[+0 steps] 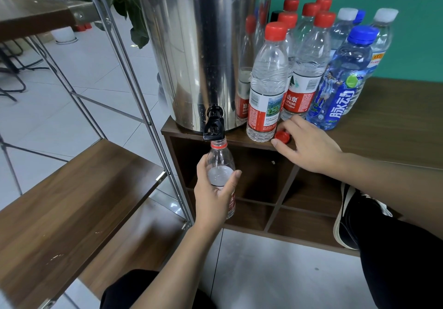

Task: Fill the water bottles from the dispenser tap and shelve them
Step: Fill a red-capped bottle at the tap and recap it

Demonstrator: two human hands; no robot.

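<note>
On the brown cabinet (383,121), the loose red cap (282,136) lay under the right hand (309,145), its fingers relaxed; the left hand (215,193) gripped the upright bottle (219,165) below the tap (214,126).

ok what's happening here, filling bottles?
Yes. The left hand holds an uncapped bottle with its mouth right under the black tap of the steel dispenser; it looks partly filled. The right hand rests on the cabinet top, fingers by the loose red cap. A cluster of capped bottles stands beside the dispenser.
</note>
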